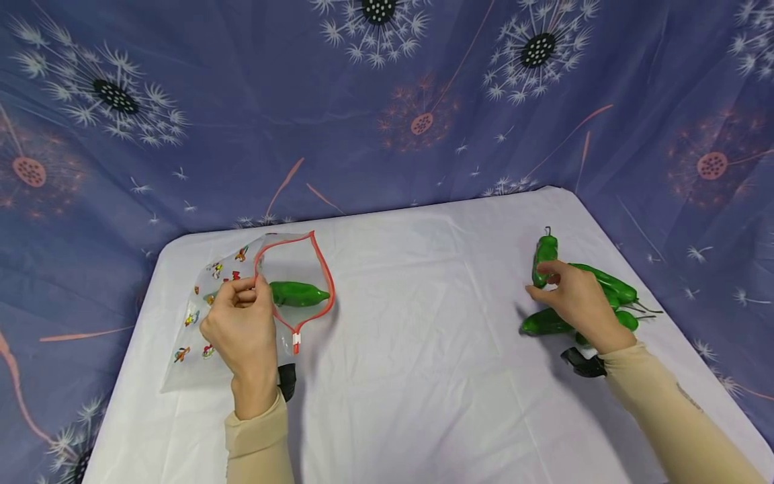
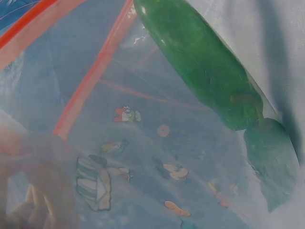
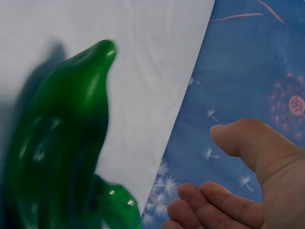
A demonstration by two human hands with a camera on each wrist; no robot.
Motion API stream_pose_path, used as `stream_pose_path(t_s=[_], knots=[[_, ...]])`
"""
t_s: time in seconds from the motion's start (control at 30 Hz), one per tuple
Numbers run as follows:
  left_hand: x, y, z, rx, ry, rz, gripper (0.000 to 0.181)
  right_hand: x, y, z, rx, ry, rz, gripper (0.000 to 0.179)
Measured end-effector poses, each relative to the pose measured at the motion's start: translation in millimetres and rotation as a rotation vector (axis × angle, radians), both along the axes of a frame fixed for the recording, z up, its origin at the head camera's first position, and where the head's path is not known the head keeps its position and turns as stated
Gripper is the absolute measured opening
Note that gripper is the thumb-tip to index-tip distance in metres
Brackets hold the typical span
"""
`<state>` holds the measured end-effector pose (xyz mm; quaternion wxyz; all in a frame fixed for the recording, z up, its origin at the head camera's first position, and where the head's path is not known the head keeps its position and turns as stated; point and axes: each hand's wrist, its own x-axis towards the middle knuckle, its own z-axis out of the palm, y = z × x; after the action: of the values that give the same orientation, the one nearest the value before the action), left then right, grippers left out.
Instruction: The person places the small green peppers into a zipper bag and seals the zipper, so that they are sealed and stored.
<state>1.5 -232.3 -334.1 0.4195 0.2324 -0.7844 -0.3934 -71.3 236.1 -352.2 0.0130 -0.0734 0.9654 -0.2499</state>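
My left hand (image 1: 242, 323) pinches the edge of a clear zip bag (image 1: 181, 373) with a red seal and small printed cartoon figures. The bag's mouth gapes toward the right. A green pepper (image 1: 298, 294) lies inside near the mouth. Through the plastic in the left wrist view, that pepper (image 2: 200, 67) shows above a second green shape (image 2: 271, 160). My right hand (image 1: 574, 299) is over the pile of green peppers (image 1: 605, 279), thumb and fingers parted. One pepper (image 1: 547, 249) stands out just beyond its fingertips. In the right wrist view, a large pepper (image 3: 62, 133) is left of the hand (image 3: 248, 186).
A white cloth (image 1: 411, 336) covers the table. Blue fabric (image 1: 363, 148) printed with dandelions hangs behind and at the sides. Black straps (image 1: 583, 363) show at the wrists. The peppers lie near the table's right edge.
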Motion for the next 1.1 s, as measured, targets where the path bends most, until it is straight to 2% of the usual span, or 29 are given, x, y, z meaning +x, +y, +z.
stream_pose_path(t_s=[0.27,0.53,0.8,1.0,1.1], knots=[[1.0,1.0,2.1,0.005,-0.003,-0.005,0.012,12.4,21.3,-7.3,0.020,-0.006,-0.024,0.052],[1.7,1.9,3.0,0.002,0.001,-0.007,0.012,22.1,47.7,-19.6,0.038,-0.025,-0.009,0.057],[2.1,1.1,1.9,0.000,0.000,0.002,0.012,26.1,64.0,-28.2,0.042,-0.009,0.051,0.056],[1.4,0.6,1.1,0.003,-0.001,0.004,0.012,27.0,72.1,-32.0,0.074,-0.077,0.092,0.063],[1.1,0.7,1.2,0.008,-0.002,0.002,0.012,26.7,74.6,-34.5,0.095,-0.081,0.099,0.065]])
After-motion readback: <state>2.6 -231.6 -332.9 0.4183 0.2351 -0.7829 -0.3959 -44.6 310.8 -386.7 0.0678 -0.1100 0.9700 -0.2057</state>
